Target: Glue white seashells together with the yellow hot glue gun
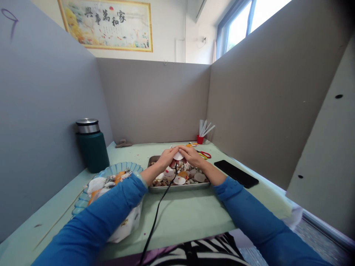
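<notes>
My left hand (166,156) and my right hand (193,156) meet at the fingertips above a shallow metal tray (180,187). Between them both hands grip a white shell (178,156), with something reddish just under it. The fingers' undersides are hidden. Inside the tray lie many small shells and pebbles, among them a pale scallop shell (179,180) and an orange shell (183,174). A black cable (158,207) runs from below my hands over the tray's near rim towards my body; its far end I cannot make out.
On the left, a blue scalloped dish (80,201) of shells stands near a dark green flask (93,151). Along the right are a black phone (235,173), red-handled scissors (205,154) and a red cup (200,139) of white sticks. Grey partitions (155,99) enclose the table.
</notes>
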Tool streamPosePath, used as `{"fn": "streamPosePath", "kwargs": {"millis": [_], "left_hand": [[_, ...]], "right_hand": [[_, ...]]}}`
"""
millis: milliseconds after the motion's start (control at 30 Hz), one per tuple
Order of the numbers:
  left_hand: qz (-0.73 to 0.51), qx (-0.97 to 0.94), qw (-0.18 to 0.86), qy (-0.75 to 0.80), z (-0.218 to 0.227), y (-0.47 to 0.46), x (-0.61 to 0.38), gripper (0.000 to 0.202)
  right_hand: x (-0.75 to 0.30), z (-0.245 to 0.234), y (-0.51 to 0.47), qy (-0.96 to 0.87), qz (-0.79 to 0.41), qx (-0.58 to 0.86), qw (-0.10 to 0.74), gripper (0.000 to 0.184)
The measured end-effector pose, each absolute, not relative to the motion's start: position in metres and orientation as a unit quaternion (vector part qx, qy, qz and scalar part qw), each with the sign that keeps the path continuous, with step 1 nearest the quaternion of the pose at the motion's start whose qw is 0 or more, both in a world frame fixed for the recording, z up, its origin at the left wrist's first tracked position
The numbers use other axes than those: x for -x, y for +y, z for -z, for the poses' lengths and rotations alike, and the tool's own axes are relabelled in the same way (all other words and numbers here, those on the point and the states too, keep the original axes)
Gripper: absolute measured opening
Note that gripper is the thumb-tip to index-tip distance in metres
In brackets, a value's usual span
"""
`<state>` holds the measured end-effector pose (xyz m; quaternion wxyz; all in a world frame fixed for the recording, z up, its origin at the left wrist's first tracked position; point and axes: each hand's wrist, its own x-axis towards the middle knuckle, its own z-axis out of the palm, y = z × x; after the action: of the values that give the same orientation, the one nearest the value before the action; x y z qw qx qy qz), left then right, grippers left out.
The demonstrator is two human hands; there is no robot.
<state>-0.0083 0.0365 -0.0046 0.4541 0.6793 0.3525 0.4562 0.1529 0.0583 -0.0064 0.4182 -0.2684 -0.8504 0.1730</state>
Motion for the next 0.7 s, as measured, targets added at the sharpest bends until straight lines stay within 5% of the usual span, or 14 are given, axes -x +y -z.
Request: {"fn": "streamPosePath", "kwargs": {"millis": [700], "left_hand": [[-0.455, -0.69, 0.403, 0.394, 0.0063, 0.0386, 0.0084, 0.045]], "right_hand": [[-0.1509, 0.0047, 0.0562, -0.846, -0.095, 0.307, 0.426, 0.032]]}}
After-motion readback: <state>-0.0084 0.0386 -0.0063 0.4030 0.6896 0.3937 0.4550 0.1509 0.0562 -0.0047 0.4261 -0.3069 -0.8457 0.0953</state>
